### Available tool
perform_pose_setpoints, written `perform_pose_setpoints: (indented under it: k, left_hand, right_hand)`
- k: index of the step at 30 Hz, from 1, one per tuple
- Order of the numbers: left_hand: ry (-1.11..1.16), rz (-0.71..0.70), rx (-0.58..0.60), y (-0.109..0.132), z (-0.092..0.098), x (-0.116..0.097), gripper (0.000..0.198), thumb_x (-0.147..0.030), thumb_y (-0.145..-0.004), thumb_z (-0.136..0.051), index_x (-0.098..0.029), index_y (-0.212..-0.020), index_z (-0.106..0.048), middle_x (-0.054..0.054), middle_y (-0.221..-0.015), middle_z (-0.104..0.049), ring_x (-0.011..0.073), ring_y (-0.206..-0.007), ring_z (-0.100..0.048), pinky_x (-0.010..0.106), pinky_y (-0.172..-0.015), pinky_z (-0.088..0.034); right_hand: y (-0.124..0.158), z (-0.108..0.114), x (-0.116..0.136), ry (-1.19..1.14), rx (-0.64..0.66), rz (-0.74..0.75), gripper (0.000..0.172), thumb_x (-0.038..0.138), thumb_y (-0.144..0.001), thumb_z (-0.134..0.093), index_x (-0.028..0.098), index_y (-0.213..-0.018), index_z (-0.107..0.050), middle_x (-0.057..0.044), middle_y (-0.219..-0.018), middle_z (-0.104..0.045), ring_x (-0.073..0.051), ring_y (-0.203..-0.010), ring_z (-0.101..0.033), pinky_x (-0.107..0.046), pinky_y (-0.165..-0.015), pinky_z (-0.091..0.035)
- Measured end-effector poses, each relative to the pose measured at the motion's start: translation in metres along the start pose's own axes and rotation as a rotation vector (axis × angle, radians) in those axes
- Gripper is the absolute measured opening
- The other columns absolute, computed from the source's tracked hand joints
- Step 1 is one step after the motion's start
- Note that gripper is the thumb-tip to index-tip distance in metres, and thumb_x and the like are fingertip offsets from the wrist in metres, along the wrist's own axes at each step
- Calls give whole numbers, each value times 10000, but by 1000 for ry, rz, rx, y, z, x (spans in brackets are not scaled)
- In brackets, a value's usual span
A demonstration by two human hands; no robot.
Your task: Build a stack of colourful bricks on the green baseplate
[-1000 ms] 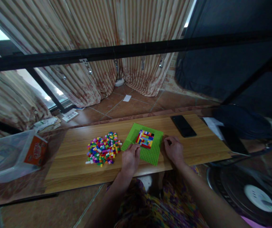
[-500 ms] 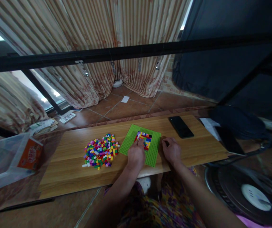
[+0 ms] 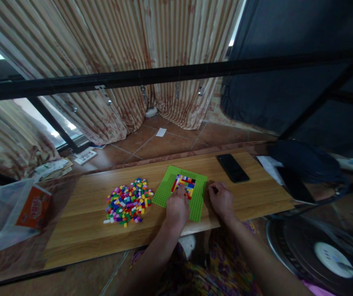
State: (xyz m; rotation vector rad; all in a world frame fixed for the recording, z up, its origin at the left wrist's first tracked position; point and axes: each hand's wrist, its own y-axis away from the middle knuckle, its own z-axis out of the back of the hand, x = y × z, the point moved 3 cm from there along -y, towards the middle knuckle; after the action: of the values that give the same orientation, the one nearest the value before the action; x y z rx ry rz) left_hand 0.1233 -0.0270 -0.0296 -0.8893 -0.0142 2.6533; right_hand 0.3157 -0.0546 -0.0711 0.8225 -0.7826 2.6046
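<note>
A green studded baseplate (image 3: pixel 198 209) lies on the wooden board, with a patch of small coloured building bricks (image 3: pixel 191 186) joined on its middle. Over the plate's near part is my left hand (image 3: pixel 178 207); its index finger reaches onto the bricks while the other fingers are folded under. Whether a brick sits beneath that fingertip is hidden. Just off the plate's right edge rests my right hand (image 3: pixel 222 200), with fingers curled and thumb near the index finger. I cannot make out anything inside it. Left of the plate spreads a pile of loose bricks (image 3: pixel 128 201).
A black phone (image 3: pixel 232 167) lies on the wooden board (image 3: pixel 80 213), right of the plate. Beyond the board's right end are another dark phone (image 3: pixel 295 185) and a dark bag (image 3: pixel 306 158). A clear plastic bin (image 3: pixel 3 213) stands at left. A black rail (image 3: pixel 176 74) crosses behind.
My left index finger has shifted slightly on the bricks, uncovering more of the patch's left side, including a red brick. The right hand stays curled beside the plate. The view has tilted a little.
</note>
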Motion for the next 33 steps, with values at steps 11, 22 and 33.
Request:
perform_pose_setpoints:
  k: [11,22,33]
  left_hand:
    - [26,53,-47,2,-1,0,367,-136,-885,-469,-183,-1238,-557,76,-1041,-716,180,-939,-673,317,-861,-519]
    - [25,-16,-102,3,-7,6,383,-143,-892,-487,-187,-1268,-541,69,-1000,-721,185,-948,-667,343,-889,-526]
    - [92,-163,-249,19,-3,8,457,-137,-893,-458,-183,-1348,-449,97,-1186,-681,189,-1015,-667,352,-912,-548]
  right_hand:
    - [0,0,-1,16,7,-5,241,312,-868,-442,199,-740,-611,-80,-835,-639,-200,-792,-582,-306,-730,-441]
    - [0,-1,-3,12,12,-4,239,316,-864,-452,190,-756,-623,-83,-852,-640,-197,-793,-580,-304,-713,-432]
    - [-1,0,-1,8,4,-13,229,301,-858,-459,193,-734,-618,-77,-818,-637,-196,-778,-575,-307,-724,-433]
